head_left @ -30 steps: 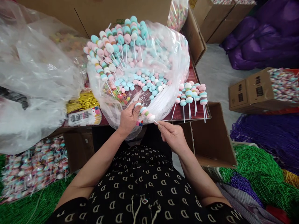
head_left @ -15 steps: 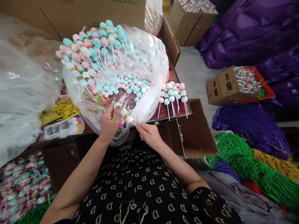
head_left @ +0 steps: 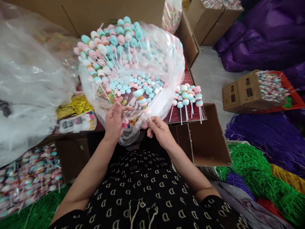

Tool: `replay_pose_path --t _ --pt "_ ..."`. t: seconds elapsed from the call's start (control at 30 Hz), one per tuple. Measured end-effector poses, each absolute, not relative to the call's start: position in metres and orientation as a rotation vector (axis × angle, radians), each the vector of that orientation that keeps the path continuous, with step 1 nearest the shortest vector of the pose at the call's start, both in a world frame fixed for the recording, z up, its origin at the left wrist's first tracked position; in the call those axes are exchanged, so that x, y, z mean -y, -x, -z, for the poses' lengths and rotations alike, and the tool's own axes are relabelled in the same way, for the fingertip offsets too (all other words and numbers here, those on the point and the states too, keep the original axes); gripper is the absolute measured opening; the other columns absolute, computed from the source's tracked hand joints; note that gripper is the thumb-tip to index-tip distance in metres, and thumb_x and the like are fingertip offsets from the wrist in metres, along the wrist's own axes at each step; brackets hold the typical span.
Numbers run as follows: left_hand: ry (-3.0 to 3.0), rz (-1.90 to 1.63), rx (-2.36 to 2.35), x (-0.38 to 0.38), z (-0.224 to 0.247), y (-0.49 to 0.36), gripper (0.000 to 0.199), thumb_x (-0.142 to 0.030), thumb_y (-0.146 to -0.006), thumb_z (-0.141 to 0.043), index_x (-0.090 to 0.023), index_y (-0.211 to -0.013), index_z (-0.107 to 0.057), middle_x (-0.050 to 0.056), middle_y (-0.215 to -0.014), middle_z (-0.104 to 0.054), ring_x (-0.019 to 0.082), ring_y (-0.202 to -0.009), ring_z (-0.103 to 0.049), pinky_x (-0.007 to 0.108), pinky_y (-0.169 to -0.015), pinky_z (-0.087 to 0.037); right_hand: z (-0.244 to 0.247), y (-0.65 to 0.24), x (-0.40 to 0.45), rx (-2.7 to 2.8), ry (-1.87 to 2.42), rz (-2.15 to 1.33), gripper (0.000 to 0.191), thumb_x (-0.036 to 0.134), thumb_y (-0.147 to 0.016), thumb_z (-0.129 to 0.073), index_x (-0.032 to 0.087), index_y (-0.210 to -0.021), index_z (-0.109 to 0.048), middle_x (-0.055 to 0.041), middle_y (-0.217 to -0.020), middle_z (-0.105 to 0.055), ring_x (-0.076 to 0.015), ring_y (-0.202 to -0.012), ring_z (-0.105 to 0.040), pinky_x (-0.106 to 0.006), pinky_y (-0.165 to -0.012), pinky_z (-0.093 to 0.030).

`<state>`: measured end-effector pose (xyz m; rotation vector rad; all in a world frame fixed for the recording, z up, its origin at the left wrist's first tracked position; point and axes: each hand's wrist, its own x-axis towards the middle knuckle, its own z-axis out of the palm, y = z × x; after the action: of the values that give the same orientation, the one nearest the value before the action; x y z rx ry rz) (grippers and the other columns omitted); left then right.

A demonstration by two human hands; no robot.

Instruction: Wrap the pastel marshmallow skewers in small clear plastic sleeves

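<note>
A candy skewer (head_left: 143, 102) of pastel blue, white and pink pieces stands tilted, its stick pinched low down by my right hand (head_left: 159, 129). My left hand (head_left: 116, 116) is apart from the skewer, fingers spread with the index finger pointing right, close to a few colourful gummies. Behind both hands, loose blue and pink candies (head_left: 126, 88) lie inside an opened clear plastic bag (head_left: 176, 47). Finished-looking skewers (head_left: 102, 49) are piled on the bag's left and back. White sticks (head_left: 156, 106) lie in a bundle just beyond my right hand.
More skewers (head_left: 188, 95) lie at the table's (head_left: 188, 117) right corner. Gold ties (head_left: 76, 106) and printed cards (head_left: 77, 122) are on the left, beside a large plastic bag (head_left: 30, 89). An open carton (head_left: 207, 136) stands below the right edge.
My left hand has let go of the skewer's top and opened. My right hand has tipped the skewer more upright. The view has shifted, so the surroundings appear further right.
</note>
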<state>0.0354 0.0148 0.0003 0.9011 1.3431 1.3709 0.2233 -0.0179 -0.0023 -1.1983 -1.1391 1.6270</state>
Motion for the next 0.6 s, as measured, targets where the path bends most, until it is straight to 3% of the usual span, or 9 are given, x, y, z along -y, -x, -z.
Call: replay_pose_path --t 0.1,0.23,0.47,0.6 --pt "-0.904 -1.505 -1.375 -0.01 -0.003 -0.036 0.057 -0.067 -0.096 -0.058 -0.023 -0.13 -0.071 0.004 -0.084 -0.08 0.011 -0.059 -0.056 0.026 -0.062 -0.046 0.001 -0.217 0.015 1.094 1.136 -1.579 0.037 0.058 -0.09 -0.07 0.023 -0.1 -0.065 -0.0045 -0.104 -0.077 -0.0123 -0.071 -0.067 -0.024 -0.057 -0.052" --pt "-1.115 -1.545 -1.467 -0.005 -0.004 -0.038 0.051 -0.063 -0.098 -0.058 -0.023 -0.128 -0.071 0.006 -0.094 -0.081 0.014 -0.071 -0.063 0.026 -0.064 -0.048 -0.002 -0.194 0.022 1.027 1.074 -1.635 0.039 0.059 -0.087 -0.073 0.024 -0.103 -0.069 -0.0068 -0.113 -0.075 -0.02 -0.096 -0.073 -0.028 -0.068 -0.059" --pt "-1.197 -1.619 -1.479 -0.006 0.015 -0.046 0.053 -0.066 -0.096 -0.059 -0.023 -0.122 -0.073 0.008 -0.108 -0.079 0.018 -0.098 -0.072 0.029 -0.082 -0.056 0.017 -0.168 0.022 0.975 1.054 -1.506 0.03 0.051 -0.089 -0.075 0.027 -0.106 -0.076 0.0013 -0.091 -0.073 -0.0113 -0.067 -0.061 -0.027 -0.064 -0.055" --pt "-0.953 -1.444 -1.235 -0.002 0.014 -0.043 0.051 -0.061 -0.089 -0.072 -0.024 -0.123 -0.071 0.004 -0.095 -0.077 0.014 -0.074 -0.069 0.027 -0.067 -0.055 0.02 -0.173 0.005 1.054 1.11 -1.307 0.025 0.047 -0.088 -0.076 0.025 -0.1 -0.078 0.0028 -0.082 -0.07 -0.01 -0.063 -0.054 -0.027 -0.063 -0.052"
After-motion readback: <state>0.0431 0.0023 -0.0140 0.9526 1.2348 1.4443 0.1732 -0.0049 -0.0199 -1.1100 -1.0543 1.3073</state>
